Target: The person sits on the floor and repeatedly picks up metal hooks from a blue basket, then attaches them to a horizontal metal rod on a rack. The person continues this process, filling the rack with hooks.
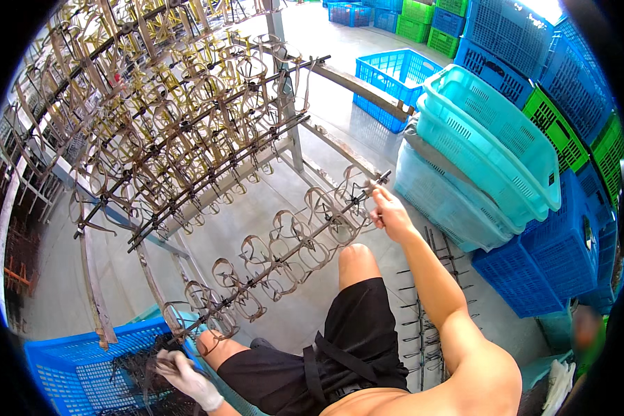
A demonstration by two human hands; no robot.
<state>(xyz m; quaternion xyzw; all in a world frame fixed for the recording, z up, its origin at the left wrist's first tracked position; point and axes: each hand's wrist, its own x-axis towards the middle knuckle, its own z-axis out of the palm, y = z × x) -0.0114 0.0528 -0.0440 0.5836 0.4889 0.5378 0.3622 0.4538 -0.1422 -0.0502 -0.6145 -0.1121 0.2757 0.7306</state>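
A long dark rod with bent metal loops (279,263) slants across the middle, from lower left to upper right. My right hand (390,213) is closed around its upper right end, the thumb and fingers near the tip. My left hand (187,380), in a white glove, is just below the rod's lower left end. Its fingers are bent together over dark thin pieces (142,367) in a blue basket (93,340); what they hold is too small to make out. The rod's lower end passes over the basket's edge, by my knee.
A metal rack (295,149) at the upper left carries several similar looped rods (187,118). To the right stand turquoise baskets (489,139) and stacked blue crates (555,243). Another rod with prongs (430,319) lies on the floor beside my right arm. A blue crate (395,73) sits behind.
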